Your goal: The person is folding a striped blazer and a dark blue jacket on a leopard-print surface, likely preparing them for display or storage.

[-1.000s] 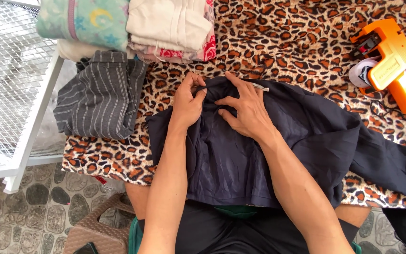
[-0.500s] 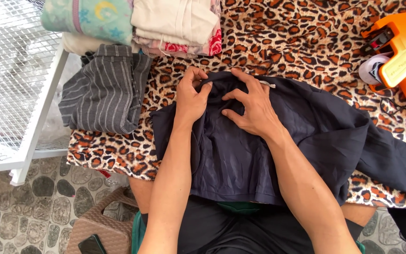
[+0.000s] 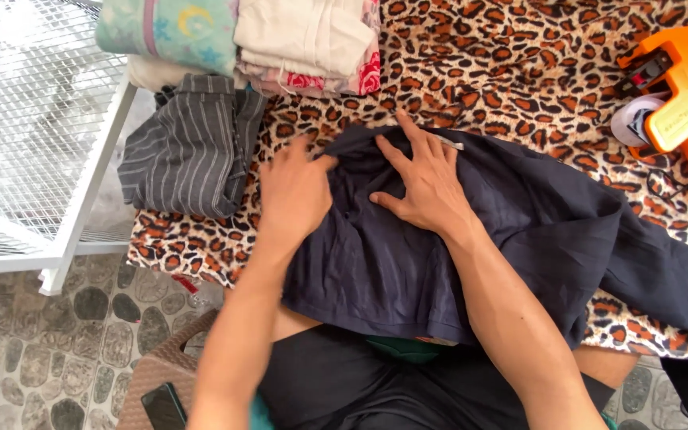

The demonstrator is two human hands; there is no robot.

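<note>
My left hand (image 3: 292, 191) lies flat on the left edge of the dark blue garment (image 3: 471, 247). It looks a bit blurry. My fingers are spread out and point up the picture. They are not pinching the cloth. They just rest on top, where the blue cloth meets the leopard-print blanket (image 3: 519, 72).

My right hand (image 3: 428, 183) is flat too. It presses on the blue garment near its top edge. These fingers are wide apart, like a fan, and my thumb points toward my left hand. Both hands sit close together, but they do not touch.

The blue garment is spread over the spotted blanket right in front of me. Its low part hangs over my lap. One long part of it stretches away to the right. A small pale tag (image 3: 447, 145) peeks out at the top edge, just beside my right fingertips.

To the left of my left hand lies a folded grey striped garment (image 3: 193, 147). Above it sits a pile of folded clothes (image 3: 296, 40). An orange price label gun (image 3: 678, 95) lies far off at the right. A white wire rack (image 3: 33, 135) stands at the left, over a stone floor (image 3: 49, 350).
</note>
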